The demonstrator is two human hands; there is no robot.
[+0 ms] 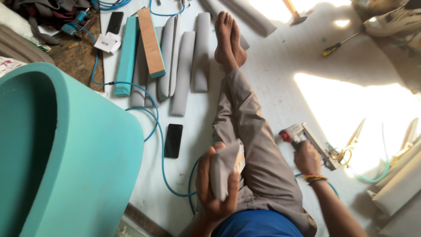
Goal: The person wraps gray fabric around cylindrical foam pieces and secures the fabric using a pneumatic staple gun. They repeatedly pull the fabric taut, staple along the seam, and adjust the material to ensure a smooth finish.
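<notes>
I sit on a white floor with my leg (250, 127) in grey trousers stretched out ahead. My left hand (212, 186) is closed around a short grey fabric-covered pad (224, 169), held upright above my lap with a bit of wood showing at its top edge. My right hand (307, 157) grips the handle of a pneumatic staple gun (309, 139) with a red end, resting on the floor beside my right thigh. A teal air hose (372, 177) runs off from the gun.
A large teal foam seat shell (66, 149) fills the left. Several grey upholstered pads (184, 66) and a teal foam bar (126, 55) lie ahead. A black phone (173, 140) and blue hose (162, 153) lie on the floor. Scissors (348, 149) lie at the right, a screwdriver (335, 45) farther off.
</notes>
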